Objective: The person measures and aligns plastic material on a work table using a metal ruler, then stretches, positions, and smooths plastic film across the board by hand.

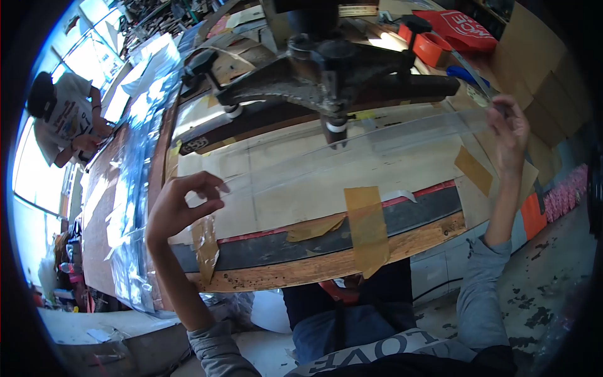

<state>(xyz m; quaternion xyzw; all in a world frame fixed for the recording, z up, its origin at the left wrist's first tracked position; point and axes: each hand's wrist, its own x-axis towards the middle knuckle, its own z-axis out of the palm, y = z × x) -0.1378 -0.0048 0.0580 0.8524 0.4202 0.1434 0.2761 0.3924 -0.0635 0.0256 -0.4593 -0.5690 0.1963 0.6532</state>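
Right now you hold a long clear plastic strip point(377, 143) stretched between your two hands, above the pale sheet point(282, 169) on the workbench. Your right hand point(510, 135) is raised at the far right, thumb and fingers clamped together on the strip's right end. Your left hand point(185, 204) is at the other end, thumb and index finger curved toward each other beside the strip's left tip; you cannot tell from this view whether they press shut on it. The strip slants up from left to right and passes near the white-banded foot point(336, 127) of the cast-metal bracket point(326, 60), which spans over a dark bar point(282, 116).

Nearer your body, a dark grey band point(270, 252) with a red edge runs beside the bench's wooden front edge point(314, 270). A wide piece of tan tape point(367, 229) crosses both, and another tape piece point(205, 248) lies below your left hand. A curled white scrap point(401, 195) lies just right of the wide tape.

Beyond your right hand you have an orange ring-shaped object point(433, 49) and a red bag point(461, 30). Across to your left, another person point(66, 113) stands at a table point(100, 220) partly covered with clear plastic sheeting point(141, 188).
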